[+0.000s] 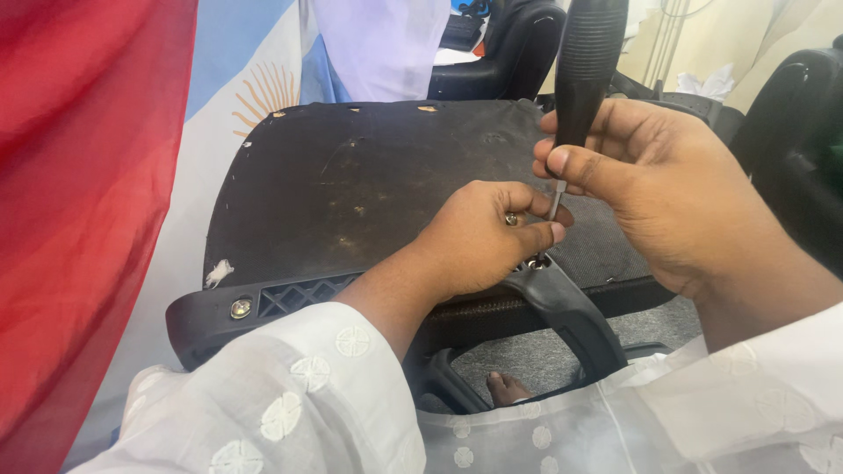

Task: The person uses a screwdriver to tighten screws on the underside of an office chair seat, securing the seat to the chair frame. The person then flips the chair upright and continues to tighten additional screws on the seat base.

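Where the slim steel shaft of the screwdriver (556,200) comes down, its tip meets a small screw (536,262) seated in the black plastic armrest bracket (562,307), at the near edge of an upturned chair seat (369,175). That screw looks tiny and, to my eye, easy to drop or cross-thread; it wants guiding by the fingertips rather than any force. The driver itself seems light and stiff, and its ribbed black handle should give a sure, non-slip hold high up, which is just where the right hand (667,193) has it, fingers wrapped closed around the lower handle with the thumb pressed on the collar. The left hand (479,241) sits just beside the shaft, thumb and forefinger pinched narrowly together near the tip, seemingly steadying it; a second small metal piece shows between those fingers, though I cannot tell what it is. The bracket looks rigid and fairly heavy with the seat, so I'd judge it stays put under pressure. Another bolt (240,308) sits in the bracket's far left end. Red cloth (79,219) hangs at the left, a pale blue and white flag (255,79) behind, and another black chair (518,44) beyond.
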